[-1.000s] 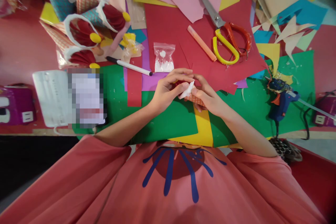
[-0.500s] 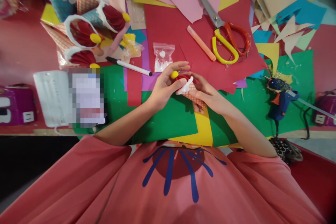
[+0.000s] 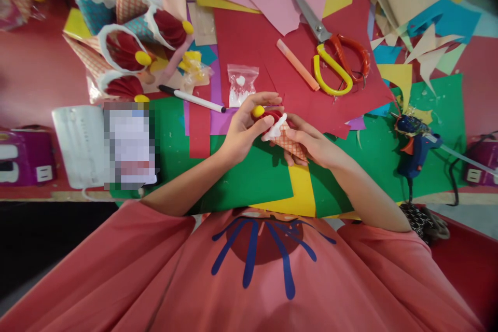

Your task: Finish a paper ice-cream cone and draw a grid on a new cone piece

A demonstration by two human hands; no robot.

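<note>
Between both hands is a small craft ice cream cone (image 3: pixel 290 143) with an orange checked body, a white wavy rim, a dark red top and a yellow ball. My left hand (image 3: pixel 245 127) grips its top end, thumb on the red part close to the rim. Around the checked body, my right hand (image 3: pixel 313 142) is closed, with the thumb on the near face and some fingers behind it. The cone lies tilted, its point toward the lower right. Just beyond the left fingers lies a small zip bag (image 3: pixel 241 85) with white pieces inside.
Scissors (image 3: pixel 324 44) and an orange stick (image 3: pixel 298 65) lie on red sheet. A glue gun (image 3: pixel 418 148) rests at right, its cord hanging off the edge. Several finished cones (image 3: pixel 120 46) crowd the upper left, above a phone (image 3: pixel 130 145). A white marker (image 3: pixel 198 99) lies left of centre.
The right fingers have shifted slightly on the cone, so more of its checked body and point shows. My left hand keeps nearly the same hold.
</note>
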